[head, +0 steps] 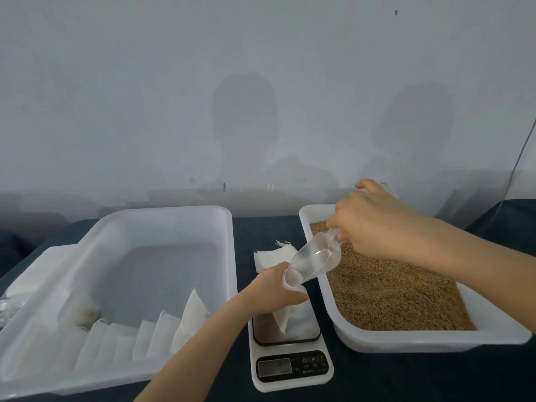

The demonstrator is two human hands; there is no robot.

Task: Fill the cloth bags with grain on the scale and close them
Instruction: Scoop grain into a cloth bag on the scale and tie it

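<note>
A white cloth bag (290, 311) stands on the white kitchen scale (290, 364). My left hand (275, 288) grips the bag near its open mouth and holds it upright. My right hand (374, 224) grips the handle of a clear plastic scoop (313, 261), tilted down with its tip inside the bag's mouth. The scoop looks empty. Brown grain (388, 291) fills the white tray (435, 340) on the right, under my right arm.
A large white tub (226, 256) on the left holds several white cloth bags (162, 332) along its near wall. A small stack of empty bags (272, 256) lies behind the scale. The dark table meets a pale wall close behind.
</note>
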